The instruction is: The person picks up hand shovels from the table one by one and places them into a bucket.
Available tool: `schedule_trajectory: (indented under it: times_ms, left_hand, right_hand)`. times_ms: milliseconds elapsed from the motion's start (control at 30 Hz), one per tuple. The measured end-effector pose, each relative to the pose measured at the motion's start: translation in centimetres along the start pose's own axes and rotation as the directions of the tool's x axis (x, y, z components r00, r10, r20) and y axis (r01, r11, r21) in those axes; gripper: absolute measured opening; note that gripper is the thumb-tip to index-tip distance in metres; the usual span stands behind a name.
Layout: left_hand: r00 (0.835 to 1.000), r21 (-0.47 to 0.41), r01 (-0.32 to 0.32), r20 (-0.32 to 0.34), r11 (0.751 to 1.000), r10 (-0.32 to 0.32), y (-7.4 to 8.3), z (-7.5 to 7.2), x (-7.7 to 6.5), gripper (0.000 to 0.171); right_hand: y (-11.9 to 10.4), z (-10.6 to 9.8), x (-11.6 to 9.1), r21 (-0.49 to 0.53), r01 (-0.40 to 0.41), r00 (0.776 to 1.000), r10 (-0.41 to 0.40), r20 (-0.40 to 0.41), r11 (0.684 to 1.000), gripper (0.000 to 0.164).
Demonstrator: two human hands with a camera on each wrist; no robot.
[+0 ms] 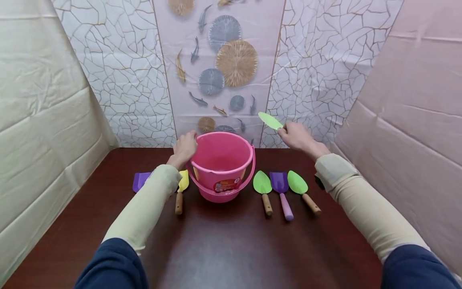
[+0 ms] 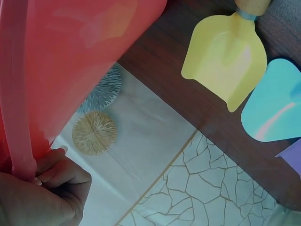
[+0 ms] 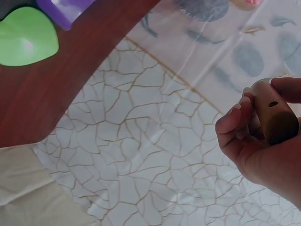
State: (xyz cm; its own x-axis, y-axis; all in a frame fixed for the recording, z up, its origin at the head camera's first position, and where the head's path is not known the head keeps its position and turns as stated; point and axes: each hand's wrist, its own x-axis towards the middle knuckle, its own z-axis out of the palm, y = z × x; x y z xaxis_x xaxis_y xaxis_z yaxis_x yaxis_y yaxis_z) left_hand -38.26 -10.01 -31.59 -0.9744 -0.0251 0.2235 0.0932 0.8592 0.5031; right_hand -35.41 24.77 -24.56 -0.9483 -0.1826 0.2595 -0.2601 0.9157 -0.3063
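Note:
My left hand (image 1: 185, 149) grips the left rim of a pink bucket (image 1: 205, 174), where its handle joins. The bucket is upright on the table. In the left wrist view, the fingers curl at its edge. Above and to the right of the bucket, my right hand (image 1: 296, 136) holds a trowel with a light green blade (image 1: 270, 120) in the air. The right wrist view shows the curled fingers around its wooden handle (image 3: 277, 113); the blade is hidden there.
Right of the bucket lie two green trowels (image 1: 262, 182) (image 1: 297, 183) and a purple shovel (image 1: 279, 182) between them. On its left are a yellow shovel (image 1: 183, 181), a light blue trowel (image 2: 270, 103) and a purple shovel (image 1: 140, 181) partly behind my forearm. Patterned cloth (image 1: 126, 72) hangs behind the table.

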Motion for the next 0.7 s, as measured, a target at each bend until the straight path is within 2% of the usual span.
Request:
schedule_trajectory:
  times_ms: [133, 367, 567, 700]
  left_hand:
    - [1.0, -0.026, 0.006, 0.005, 1.0, -0.006, -0.3, -0.1, -0.1, 0.033]
    - [1.0, -0.018, 0.025, -0.002, 1.0, -0.025, 0.0, 0.0, 0.1, 0.033]
    - [1.0, -0.036, -0.008, 0.026, 0.999, 0.009, 0.3, 0.1, 0.4, 0.035]
    - [0.999, -0.028, 0.02, 0.028, 0.999, -0.02, -0.3, -0.1, 0.2, 0.037]
  right_hand:
    - [-1.0, 0.3, 0.2, 0.001, 0.002, 1.0, -0.002, 0.019, 1.0, 0.025]
    - [-2.1, 0.6, 0.7, 0.002, 0.073, 0.997, -0.073, 0.015, 0.997, 0.026]
    - [-2.3, 1.0, 1.0, 0.03, 0.114, 0.994, -0.114, 0.003, 0.993, 0.022]
    - [-3.2, 1.6, 1.6, 0.048, 0.167, 0.985, -0.169, 0.031, 0.985, 0.023]
